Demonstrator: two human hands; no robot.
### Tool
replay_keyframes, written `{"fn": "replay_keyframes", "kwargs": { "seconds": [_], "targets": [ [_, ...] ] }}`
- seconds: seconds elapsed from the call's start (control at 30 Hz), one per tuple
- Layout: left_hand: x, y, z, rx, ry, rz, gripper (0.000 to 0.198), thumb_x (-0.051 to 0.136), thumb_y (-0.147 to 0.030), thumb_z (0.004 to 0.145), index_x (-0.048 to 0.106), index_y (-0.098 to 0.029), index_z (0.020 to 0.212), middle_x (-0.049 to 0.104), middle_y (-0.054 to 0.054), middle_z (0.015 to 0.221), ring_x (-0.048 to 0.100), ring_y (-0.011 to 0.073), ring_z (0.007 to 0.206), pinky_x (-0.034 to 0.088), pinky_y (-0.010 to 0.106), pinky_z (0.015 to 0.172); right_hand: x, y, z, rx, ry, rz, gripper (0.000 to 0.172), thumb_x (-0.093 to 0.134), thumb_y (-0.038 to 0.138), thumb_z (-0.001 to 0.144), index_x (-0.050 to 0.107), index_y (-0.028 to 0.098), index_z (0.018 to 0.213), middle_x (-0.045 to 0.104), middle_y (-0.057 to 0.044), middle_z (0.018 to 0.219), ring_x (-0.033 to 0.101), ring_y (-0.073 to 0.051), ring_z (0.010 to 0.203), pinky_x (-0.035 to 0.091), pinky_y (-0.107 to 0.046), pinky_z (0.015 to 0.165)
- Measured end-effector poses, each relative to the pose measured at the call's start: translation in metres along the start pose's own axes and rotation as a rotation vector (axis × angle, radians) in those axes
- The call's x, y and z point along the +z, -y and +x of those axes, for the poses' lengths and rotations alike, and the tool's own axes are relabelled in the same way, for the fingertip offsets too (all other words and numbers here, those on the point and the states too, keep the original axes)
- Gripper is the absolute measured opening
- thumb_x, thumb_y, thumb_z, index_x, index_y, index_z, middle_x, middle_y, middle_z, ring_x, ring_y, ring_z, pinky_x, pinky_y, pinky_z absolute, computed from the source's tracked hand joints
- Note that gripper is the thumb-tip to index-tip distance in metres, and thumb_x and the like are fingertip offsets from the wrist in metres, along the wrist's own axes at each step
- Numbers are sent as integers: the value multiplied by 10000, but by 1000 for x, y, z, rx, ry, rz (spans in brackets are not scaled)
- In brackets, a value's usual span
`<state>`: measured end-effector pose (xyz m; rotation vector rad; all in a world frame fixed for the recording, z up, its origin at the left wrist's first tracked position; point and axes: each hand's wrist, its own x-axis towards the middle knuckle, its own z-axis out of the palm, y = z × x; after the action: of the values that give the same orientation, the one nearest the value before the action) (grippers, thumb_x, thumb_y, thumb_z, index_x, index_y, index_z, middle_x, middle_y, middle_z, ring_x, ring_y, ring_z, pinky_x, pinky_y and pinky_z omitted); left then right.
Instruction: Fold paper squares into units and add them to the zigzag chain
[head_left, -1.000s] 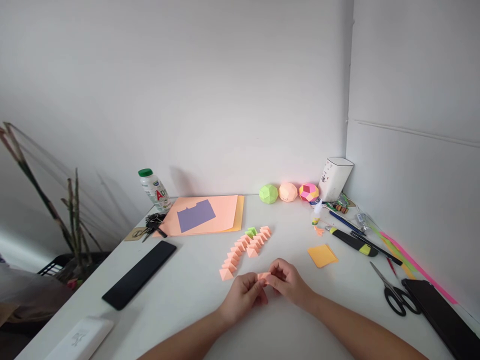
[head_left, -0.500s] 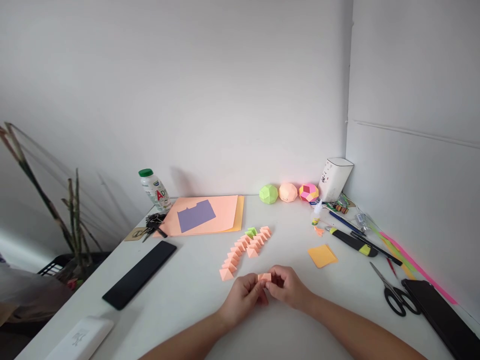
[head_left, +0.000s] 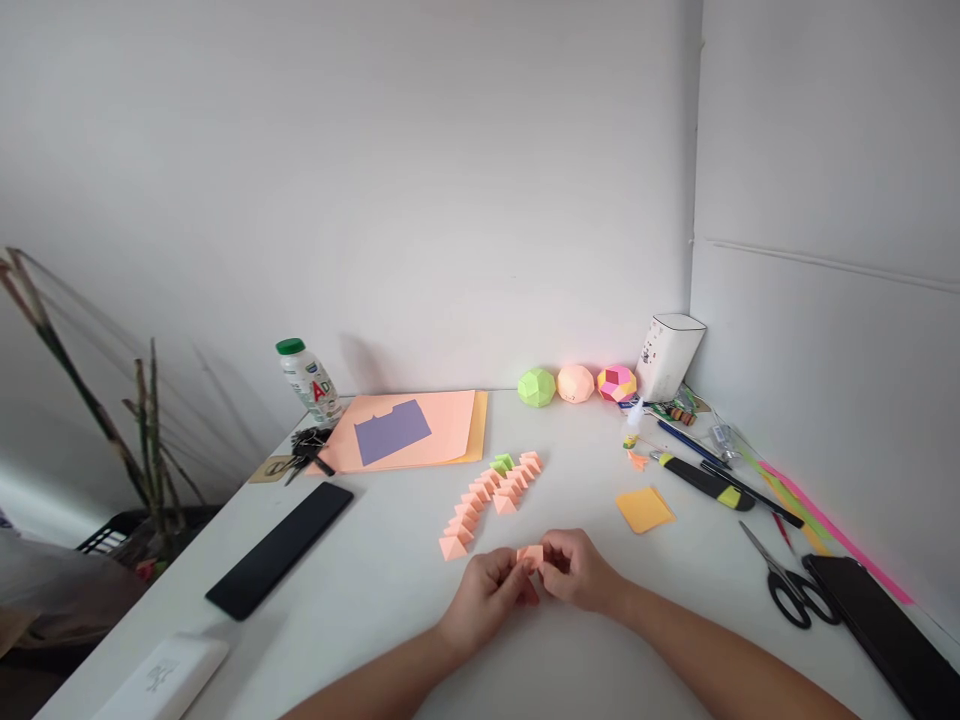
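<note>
A small folded piece of peach paper [head_left: 530, 554] is held between my two hands near the front of the table. My left hand [head_left: 489, 592] pinches its lower left side, thumb on the near face. On its right edge, the fingers of my right hand [head_left: 576, 570] are closed in a pinch. Just beyond my hands lie two rows of folded peach paper units [head_left: 466, 514], overlapping one another. A few green folded units [head_left: 502, 464] sit at the far end of the longer row.
Yellow square paper [head_left: 645, 510] lies right of my hands, with scissors [head_left: 796, 592], a utility knife [head_left: 705, 482] and a glue bottle [head_left: 632, 425] beyond. Three paper balls [head_left: 576, 384] stand by the wall. Peach sheets [head_left: 450, 425] and a black slab [head_left: 279, 550] lie left.
My right thumb has shifted slightly right and down along the paper, uncovering more of its face. Both hands otherwise stay in place, still holding the piece.
</note>
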<state>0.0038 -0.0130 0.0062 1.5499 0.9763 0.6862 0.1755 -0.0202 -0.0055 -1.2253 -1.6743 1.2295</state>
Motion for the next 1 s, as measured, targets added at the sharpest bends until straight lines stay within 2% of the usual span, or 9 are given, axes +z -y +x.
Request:
{"fn": "replay_keyframes", "kwargs": {
  "seconds": [0.2, 0.33, 0.7, 0.87, 1.0],
  "targets": [
    [-2, 2, 2, -99, -33, -127, 393, 531, -509, 792, 485, -174, 591, 662, 43, 568, 517, 124, 510, 388, 228, 516, -3, 0, 0, 64, 40, 112, 135, 487, 129, 713, 413, 179, 611, 435, 66, 483, 445, -85, 448, 347, -190, 431],
    [-4, 5, 3, -74, -5, -198, 394, 524, -516, 795, 479, -172, 608, 662, 44, 571, 500, 117, 497, 365, 224, 503, -4, -2, 2, 63, 62, 170, 125, 493, 147, 724, 428, 173, 620, 483, 55, 509, 483, -89, 454, 403, -201, 456],
    [-4, 6, 4, -68, -3, -233, 409, 484, -549, 805, 505, -164, 669, 666, 53, 615, 515, 139, 539, 357, 230, 494, -4, 2, 2, 38, 52, 175, 143, 495, 186, 756, 446, 174, 622, 540, 40, 545, 498, -85, 456, 404, -202, 461],
    [-4, 6, 6, -62, -29, -253, 421, 486, -540, 809, 536, -154, 649, 628, 33, 587, 467, 111, 487, 340, 216, 464, -4, 3, 1, 48, -2, 259, 30, 494, 166, 760, 474, 176, 740, 531, 56, 572, 499, -78, 457, 402, -196, 463],
    [-5, 5, 6, -52, -44, -209, 451, 494, -546, 800, 601, -137, 644, 570, 10, 533, 444, 100, 459, 346, 218, 465, -4, 8, 1, 17, 28, 324, 129, 560, 219, 777, 439, 189, 810, 557, 44, 661, 530, -86, 532, 420, -202, 503]
  ]
}}
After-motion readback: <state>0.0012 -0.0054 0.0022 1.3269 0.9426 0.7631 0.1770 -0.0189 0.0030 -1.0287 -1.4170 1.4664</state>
